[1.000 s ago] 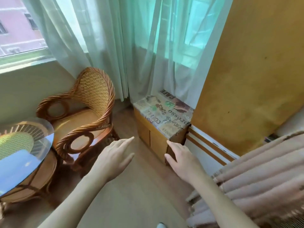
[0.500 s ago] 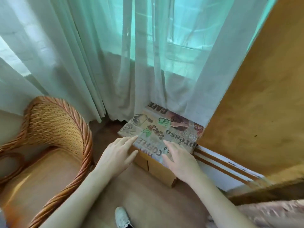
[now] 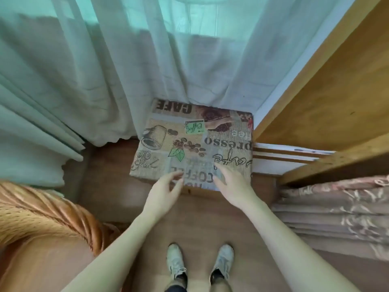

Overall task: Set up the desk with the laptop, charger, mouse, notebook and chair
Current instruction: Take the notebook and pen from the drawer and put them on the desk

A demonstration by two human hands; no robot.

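A low wooden stool with a coffee-print cushioned top (image 3: 193, 142) stands on the floor against the curtains, straight ahead of me. My left hand (image 3: 164, 190) hovers open at its near edge, fingers spread and slightly curled. My right hand (image 3: 233, 184) is open too, with its fingers over the near right part of the top. Neither hand holds anything. No laptop, charger, mouse or notebook is in view.
Sheer green curtains (image 3: 126, 66) hang behind the stool. A wicker chair (image 3: 42, 220) is at the lower left. A wooden panel (image 3: 328, 91) rises on the right, with bedding (image 3: 336, 209) below it. My two shoes (image 3: 200, 260) stand on the wood floor.
I have stepped closer and tilted my view down, so the stool now lies directly below. Both hands moved forward onto its near edge. The round glass table left the view.
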